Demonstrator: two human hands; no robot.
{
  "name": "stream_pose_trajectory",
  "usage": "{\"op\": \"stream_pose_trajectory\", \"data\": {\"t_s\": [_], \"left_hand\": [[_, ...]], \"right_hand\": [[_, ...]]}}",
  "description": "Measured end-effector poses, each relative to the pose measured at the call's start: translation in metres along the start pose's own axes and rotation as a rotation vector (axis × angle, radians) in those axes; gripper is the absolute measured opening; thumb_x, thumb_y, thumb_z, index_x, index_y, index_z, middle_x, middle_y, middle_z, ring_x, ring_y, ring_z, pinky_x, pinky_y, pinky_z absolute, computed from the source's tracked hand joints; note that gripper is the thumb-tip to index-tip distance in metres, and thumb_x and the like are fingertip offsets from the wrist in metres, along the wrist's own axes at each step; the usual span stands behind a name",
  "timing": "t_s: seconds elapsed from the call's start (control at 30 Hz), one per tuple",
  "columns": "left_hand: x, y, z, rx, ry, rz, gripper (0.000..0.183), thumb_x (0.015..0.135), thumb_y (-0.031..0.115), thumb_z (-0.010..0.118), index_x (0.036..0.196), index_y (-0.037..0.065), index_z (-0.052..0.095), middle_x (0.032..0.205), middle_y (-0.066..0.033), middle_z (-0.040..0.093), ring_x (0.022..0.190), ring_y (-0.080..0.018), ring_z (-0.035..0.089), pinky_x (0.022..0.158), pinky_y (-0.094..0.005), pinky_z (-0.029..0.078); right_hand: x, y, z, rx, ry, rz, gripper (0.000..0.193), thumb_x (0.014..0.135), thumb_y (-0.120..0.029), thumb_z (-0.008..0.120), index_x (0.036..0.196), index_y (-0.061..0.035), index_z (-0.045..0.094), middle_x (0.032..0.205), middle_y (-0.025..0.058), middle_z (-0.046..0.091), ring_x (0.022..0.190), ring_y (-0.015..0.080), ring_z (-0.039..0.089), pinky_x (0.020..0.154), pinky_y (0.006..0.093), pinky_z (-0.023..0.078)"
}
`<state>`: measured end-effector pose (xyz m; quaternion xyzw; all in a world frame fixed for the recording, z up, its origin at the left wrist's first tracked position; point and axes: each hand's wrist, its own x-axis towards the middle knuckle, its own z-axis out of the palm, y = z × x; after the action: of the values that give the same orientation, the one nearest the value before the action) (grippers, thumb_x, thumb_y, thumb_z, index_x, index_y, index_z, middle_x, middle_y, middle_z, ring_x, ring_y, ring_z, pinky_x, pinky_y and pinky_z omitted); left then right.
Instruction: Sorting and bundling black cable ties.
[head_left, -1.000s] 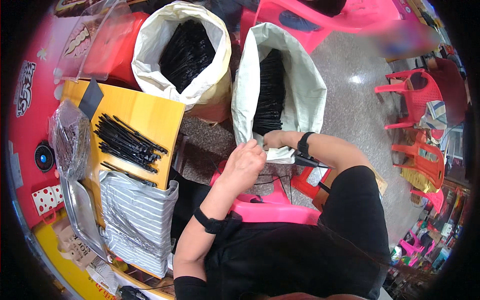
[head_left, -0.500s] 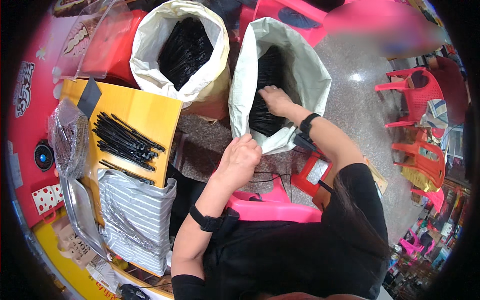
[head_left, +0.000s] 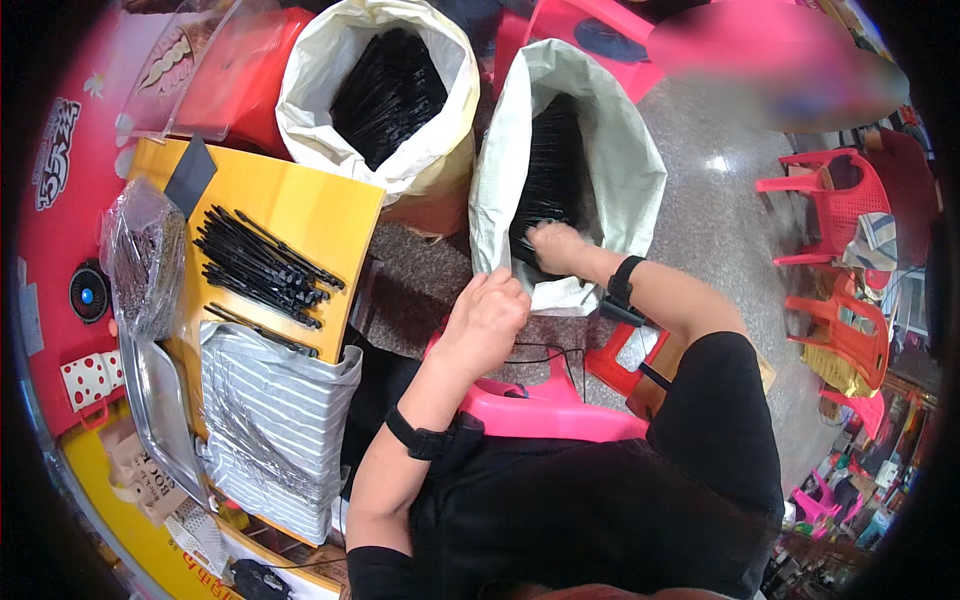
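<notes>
My left hand [head_left: 487, 322] pinches the near rim of a whitish woven sack [head_left: 625, 160] between thumb and fingers. Inside that sack lies a dense bundle of long, thin black plastic strips [head_left: 548, 165]. My right hand [head_left: 560, 248] reaches in over the sack's right side, fingers curled at the near end of the bundle; slightly blurred, it appears closed on some strips. Beyond my left hand, a second woven sack [head_left: 455, 85] holds more black strips [head_left: 390, 100]. A loose pile of black strips with small heads [head_left: 268, 262] lies on the yellow tabletop [head_left: 310, 190].
On the left tabletop are a grey striped cloth [head_left: 275, 410], a clear plastic bag [head_left: 145, 260] and a dark flat piece [head_left: 190, 178]. A pink stool [head_left: 555, 408] stands below my arms. Pink and orange chairs [head_left: 835, 205] are at the right. A red box [head_left: 240, 90] sits behind the table.
My right hand has moved toward the near end of the bundle, and its fingers have curled in. My left hand stays on the sack's rim. The view has shifted slightly.
</notes>
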<state>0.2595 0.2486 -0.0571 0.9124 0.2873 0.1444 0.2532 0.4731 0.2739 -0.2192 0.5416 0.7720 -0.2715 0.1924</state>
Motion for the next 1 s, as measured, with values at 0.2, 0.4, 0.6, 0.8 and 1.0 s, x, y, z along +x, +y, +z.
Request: {"op": "stream_pose_trajectory", "data": {"t_s": [0.2, 0.4, 0.6, 0.8, 1.0], "left_hand": [[0.003, 0.001, 0.005, -0.013, 0.006, 0.022, 0.005, 0.064, 0.000, 0.058, 0.065, 0.004, 0.055, 0.073, -0.0085, 0.056, 0.084, -0.0268, 0.054, 0.074, -0.0375, 0.044], [0.001, 0.001, 0.004, 0.035, 0.033, 0.025, 0.003, 0.066, 0.002, 0.057, 0.066, 0.004, 0.056, 0.074, -0.0089, 0.057, 0.085, -0.0273, 0.055, 0.074, -0.0374, 0.045], [-0.007, 0.001, 0.006, 0.029, 0.000, -0.023, 0.006, 0.066, 0.000, 0.057, 0.069, 0.004, 0.059, 0.077, -0.0100, 0.058, 0.090, -0.0279, 0.056, 0.079, -0.0383, 0.045], [-0.015, -0.008, 0.005, 0.053, -0.026, -0.053, 0.006, 0.066, 0.001, 0.058, 0.071, 0.004, 0.060, 0.078, -0.0101, 0.058, 0.093, -0.0279, 0.056, 0.079, -0.0397, 0.046], [0.015, 0.012, 0.007, 0.026, -0.031, 0.106, 0.006, 0.069, 0.005, 0.056, 0.073, 0.002, 0.060, 0.080, -0.0103, 0.058, 0.093, -0.0284, 0.055, 0.077, -0.0416, 0.047]], "right_hand": [[0.028, 0.013, 0.032, 0.286, -0.408, 0.055, 0.028, 0.070, -0.022, 0.064, 0.087, -0.0018, 0.072, 0.088, 0.0160, 0.070, 0.080, 0.0284, 0.066, 0.070, 0.0377, 0.051], [0.040, 0.029, 0.023, 0.690, -0.644, 0.285, 0.034, 0.078, -0.026, 0.067, 0.101, -0.0008, 0.069, 0.103, 0.0140, 0.069, 0.087, 0.0247, 0.066, 0.075, 0.0359, 0.051], [0.044, 0.037, 0.016, 1.004, -0.507, 0.431, 0.027, 0.084, -0.027, 0.064, 0.092, -0.0019, 0.070, 0.080, 0.0124, 0.070, 0.068, 0.0232, 0.064, 0.064, 0.0377, 0.051], [0.074, 0.017, -0.001, 0.732, -0.277, 0.289, 0.022, 0.079, -0.020, 0.064, 0.083, 0.0003, 0.070, 0.075, 0.0152, 0.068, 0.069, 0.0250, 0.066, 0.064, 0.0405, 0.051], [0.119, 0.101, 0.097, 0.367, 0.444, 0.031, 0.024, 0.083, -0.015, 0.055, 0.097, -0.0005, 0.068, 0.093, 0.0215, 0.068, 0.084, 0.0323, 0.068, 0.073, 0.0408, 0.053]]}}
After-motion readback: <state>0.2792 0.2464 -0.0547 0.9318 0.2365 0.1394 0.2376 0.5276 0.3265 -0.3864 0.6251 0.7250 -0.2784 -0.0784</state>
